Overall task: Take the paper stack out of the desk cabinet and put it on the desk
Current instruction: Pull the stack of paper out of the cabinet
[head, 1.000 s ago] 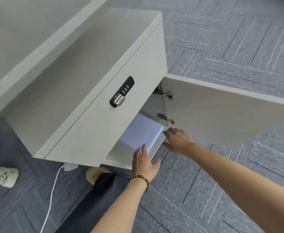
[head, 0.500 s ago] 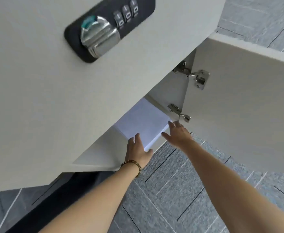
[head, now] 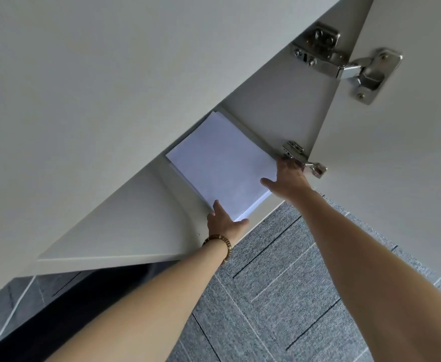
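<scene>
Head view: the thick white paper stack point(head: 222, 165) lies flat on the floor of the pale grey cabinet point(head: 125, 220), its near corner just over the front edge. The white door point(head: 397, 178) stands swung open on steel hinges point(head: 344, 66). The left hand point(head: 223, 223), with a beaded bracelet point(head: 220, 242), pinches the near corner, thumb on top; the right hand point(head: 287, 178) grips the right edge, fingers partly hidden. The stack is grasped, apparently not lifted; pulling it out and setting it on the bench remain.

Paper stack point(head: 222, 163): plain white. Cabinet point(head: 96, 87): pale grey-white, with silver metal hinges point(head: 344, 66). Carpet floor point(head: 279, 296): grey tiles, thin dark and light lines; bracelet point(head: 220, 242): brown beads.
</scene>
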A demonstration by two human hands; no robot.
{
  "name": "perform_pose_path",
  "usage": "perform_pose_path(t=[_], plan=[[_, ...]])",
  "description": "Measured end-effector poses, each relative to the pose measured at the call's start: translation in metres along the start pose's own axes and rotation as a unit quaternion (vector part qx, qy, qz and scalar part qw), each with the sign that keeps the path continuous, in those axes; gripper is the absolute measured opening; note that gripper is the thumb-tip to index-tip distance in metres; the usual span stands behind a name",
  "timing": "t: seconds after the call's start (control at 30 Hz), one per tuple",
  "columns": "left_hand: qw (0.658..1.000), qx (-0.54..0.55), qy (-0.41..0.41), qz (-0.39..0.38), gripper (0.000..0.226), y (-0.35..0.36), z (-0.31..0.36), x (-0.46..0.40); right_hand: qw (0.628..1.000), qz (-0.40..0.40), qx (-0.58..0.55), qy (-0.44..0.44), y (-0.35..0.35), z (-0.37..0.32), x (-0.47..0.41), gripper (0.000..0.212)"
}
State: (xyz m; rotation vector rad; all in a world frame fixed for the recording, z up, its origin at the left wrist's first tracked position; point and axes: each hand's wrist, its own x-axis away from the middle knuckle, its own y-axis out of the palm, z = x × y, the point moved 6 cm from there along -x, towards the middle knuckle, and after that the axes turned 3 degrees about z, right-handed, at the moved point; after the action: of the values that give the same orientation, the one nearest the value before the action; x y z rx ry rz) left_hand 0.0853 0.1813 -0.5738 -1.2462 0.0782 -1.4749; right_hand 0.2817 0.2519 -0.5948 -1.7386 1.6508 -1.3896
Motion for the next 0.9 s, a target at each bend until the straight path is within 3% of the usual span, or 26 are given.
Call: perform_pose_path(t=[0.27, 0.53, 0.9], plan=[[0.999, 0.025, -0.033, 0.01, 0.105, 0.006, -0.002, -0.012, 1.0, 0.018, 0.018, -0.003, 0.011, -0.003, 0.001, 0.098], [0.997, 0.046, -0.055, 0.004, 0.114, 0.013, -0.01, 0.0, 0.999, 0.018, -0.037, 0.022, 0.008, 0.005, 0.025, 0.091], [0.998, -0.008, 0.002, -0.069, 0.119, 0.029, -0.044, 0.045, 0.992, -0.008, -0.104, 0.068, 0.038, 0.05, 0.098, 0.089]])
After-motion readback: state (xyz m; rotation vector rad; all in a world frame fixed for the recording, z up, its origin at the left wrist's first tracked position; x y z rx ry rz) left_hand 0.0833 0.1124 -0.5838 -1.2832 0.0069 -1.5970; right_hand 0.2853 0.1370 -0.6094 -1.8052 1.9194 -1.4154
